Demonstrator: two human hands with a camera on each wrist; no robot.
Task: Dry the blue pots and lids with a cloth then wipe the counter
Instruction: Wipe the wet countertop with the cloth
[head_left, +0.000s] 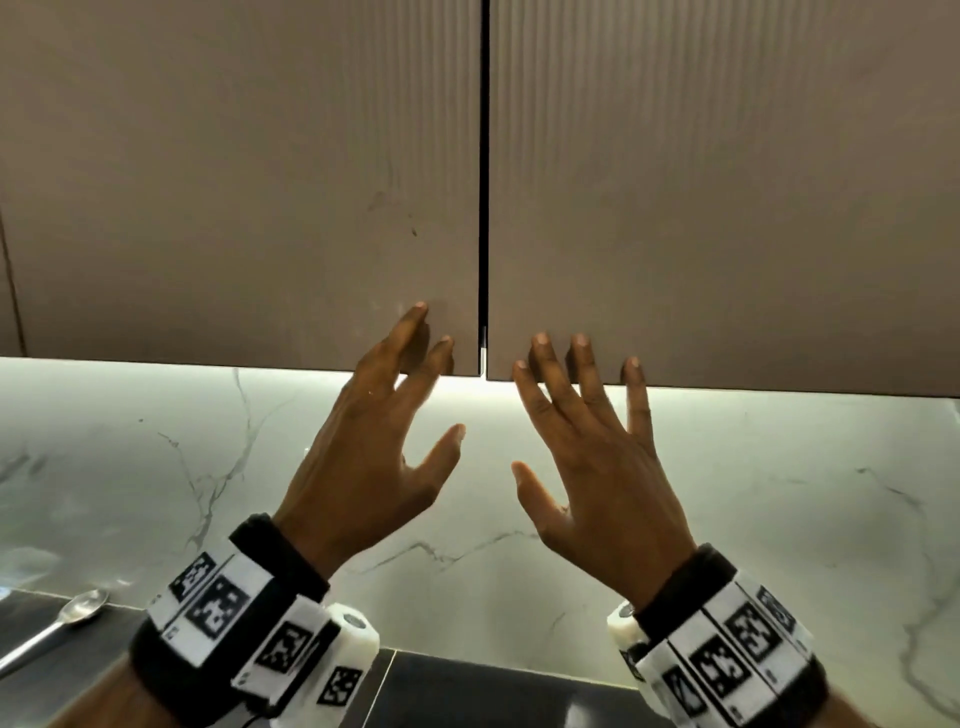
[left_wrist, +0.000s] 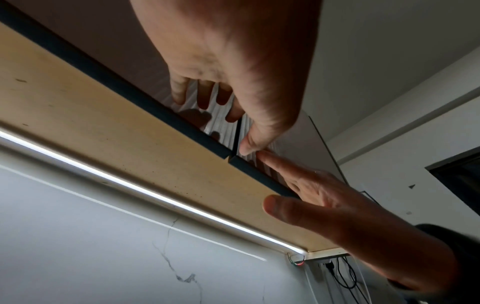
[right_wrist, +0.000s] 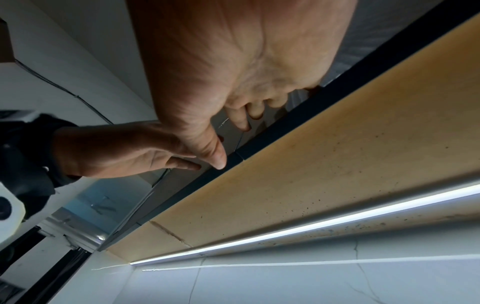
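No blue pot, lid or cloth is in any view. Both hands are raised to two closed brown upper cabinet doors. My left hand (head_left: 415, 395) has its fingers spread and its fingertips rest on the lower right corner of the left door (head_left: 249, 182). My right hand (head_left: 550, 410) is spread against the lower left corner of the right door (head_left: 727, 182). The left wrist view shows the left hand (left_wrist: 221, 92) with fingertips on the ribbed door face, and the right hand (left_wrist: 311, 195) flat beside it. Neither hand holds anything.
A dark gap (head_left: 484, 208) runs between the doors. Under the cabinet glows a light strip (left_wrist: 130, 183) over a white marble backsplash (head_left: 156, 467). A metal spoon (head_left: 57, 621) lies on the dark counter (head_left: 467, 691) at the lower left.
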